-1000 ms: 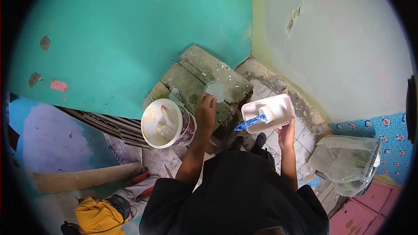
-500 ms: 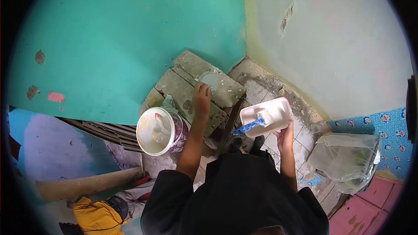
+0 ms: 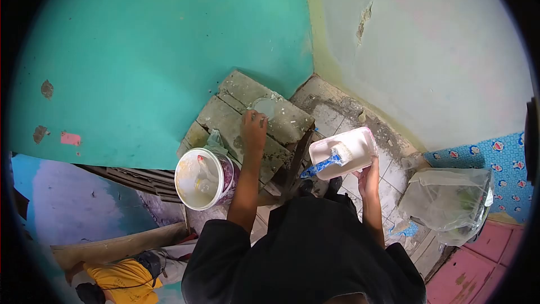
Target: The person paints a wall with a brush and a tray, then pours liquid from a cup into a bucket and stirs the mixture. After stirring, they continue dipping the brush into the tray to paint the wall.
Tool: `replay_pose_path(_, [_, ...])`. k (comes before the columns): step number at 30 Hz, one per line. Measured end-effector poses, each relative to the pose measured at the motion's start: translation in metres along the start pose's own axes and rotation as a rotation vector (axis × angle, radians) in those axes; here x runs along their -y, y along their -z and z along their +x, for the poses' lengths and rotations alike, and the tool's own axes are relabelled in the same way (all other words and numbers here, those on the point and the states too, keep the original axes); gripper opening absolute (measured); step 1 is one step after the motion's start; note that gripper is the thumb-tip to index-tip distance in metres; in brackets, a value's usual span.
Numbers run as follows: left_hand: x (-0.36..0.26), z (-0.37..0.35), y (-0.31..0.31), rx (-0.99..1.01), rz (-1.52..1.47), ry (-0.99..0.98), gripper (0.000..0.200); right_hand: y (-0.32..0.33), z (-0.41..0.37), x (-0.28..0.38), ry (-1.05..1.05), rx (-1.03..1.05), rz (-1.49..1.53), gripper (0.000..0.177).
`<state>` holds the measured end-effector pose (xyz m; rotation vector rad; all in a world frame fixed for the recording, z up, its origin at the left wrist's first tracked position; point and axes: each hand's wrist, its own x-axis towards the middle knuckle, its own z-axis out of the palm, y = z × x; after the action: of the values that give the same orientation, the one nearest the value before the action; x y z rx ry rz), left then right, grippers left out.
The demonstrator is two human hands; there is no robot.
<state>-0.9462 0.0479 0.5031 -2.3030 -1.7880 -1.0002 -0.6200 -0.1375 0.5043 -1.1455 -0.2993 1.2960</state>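
My left hand (image 3: 254, 128) reaches over a worn wooden plank stand, its fingers curled at the near rim of a clear, round plastic piece (image 3: 264, 107), perhaps a lid or shallow tub. My right hand (image 3: 368, 175) holds a white paint tray (image 3: 360, 163) by its near right edge, thumb on the rim. Across the tray lies a paintbrush (image 3: 323, 164) with pale bristles and a blue handle that sticks out over the left side. Left of my left forearm is a white bucket (image 3: 181, 186), with a red-and-white object and a clear bottle-like object inside.
The plank stand (image 3: 222, 118) sits against the green wall. A plastic-wrapped bundle (image 3: 444, 202) lies at right near blue patterned sheeting (image 3: 506, 177). A person in a yellow shirt (image 3: 126, 281) is at lower left, beside a wooden beam (image 3: 124, 243).
The view has shifted slightly. My left hand stays at the clear plastic piece, and my right hand keeps the tray and brush in nearly the same place. The yellow-shirted person has shifted a little.
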Motion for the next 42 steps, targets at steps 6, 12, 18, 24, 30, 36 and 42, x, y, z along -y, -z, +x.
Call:
replay_pose_path(6, [0.003, 0.003, -0.002, 0.033, -0.034, 0.018, 0.025, -0.008, 0.005, 0.003, -0.005, -0.017, -0.003, 0.062])
replay_pose_path(12, [-0.001, 0.006, -0.003, 0.072, -0.031, 0.054, 0.028, -0.005, 0.019, -0.011, -0.033, 0.011, 0.017, 0.062])
replay_pose_path(18, [-0.003, 0.007, -0.015, -0.113, 0.009, 0.083, 0.063, -0.016, 0.03, -0.02, -0.031, 0.052, 0.022, 0.062])
replay_pose_path(24, [0.022, 0.006, -0.039, -0.081, -0.348, 0.159, 0.082, -0.038, 0.034, -0.018, -0.045, 0.04, -0.05, 0.064])
replay_pose_path(30, [0.017, 0.004, -0.037, -0.08, -0.437, 0.245, 0.079, -0.048, 0.041, -0.023, -0.053, 0.063, -0.053, 0.063])
replay_pose_path(36, [0.018, 0.004, -0.04, -0.084, -0.494, 0.252, 0.081, -0.056, 0.046, -0.025, -0.042, 0.088, -0.021, 0.061])
replay_pose_path(42, [-0.003, 0.012, -0.021, -0.026, -0.7, 0.212, 0.08, -0.055, 0.055, -0.029, -0.043, 0.151, -0.018, 0.057])
